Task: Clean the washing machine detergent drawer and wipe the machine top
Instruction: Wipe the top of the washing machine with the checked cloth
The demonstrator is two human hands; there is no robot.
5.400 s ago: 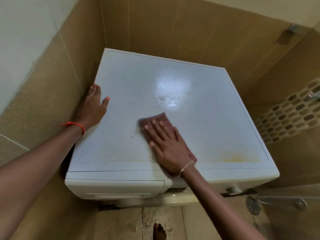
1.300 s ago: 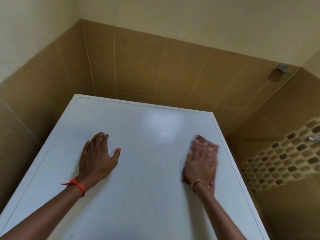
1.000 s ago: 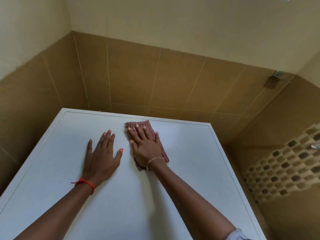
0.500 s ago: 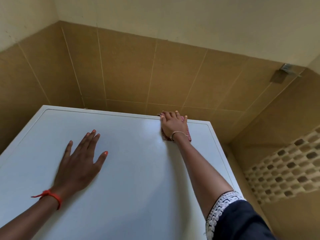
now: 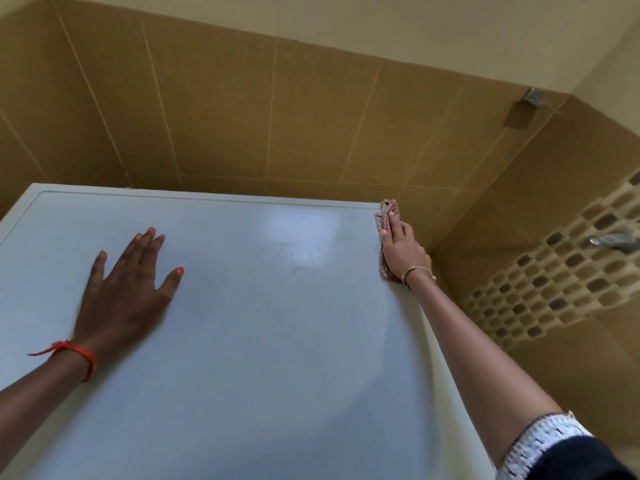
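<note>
The white top of the washing machine [image 5: 263,341] fills the lower part of the head view. My right hand [image 5: 403,249] presses a reddish-brown cloth [image 5: 382,216] flat against the top's far right corner, along the right edge; most of the cloth is hidden under the hand. My left hand [image 5: 126,299] lies flat and spread on the left half of the top, holding nothing. A red thread circles my left wrist. The detergent drawer is out of view.
Brown tiled walls [image 5: 277,126] stand close behind and to the left of the machine. A mosaic tile strip [image 5: 554,271] with a metal tap [image 5: 613,240] is on the right wall. A metal fitting [image 5: 533,98] sits high in the right corner.
My right hand has slid the cloth from the middle of the back edge over to the far right corner. My left hand stays flat on the top.
</note>
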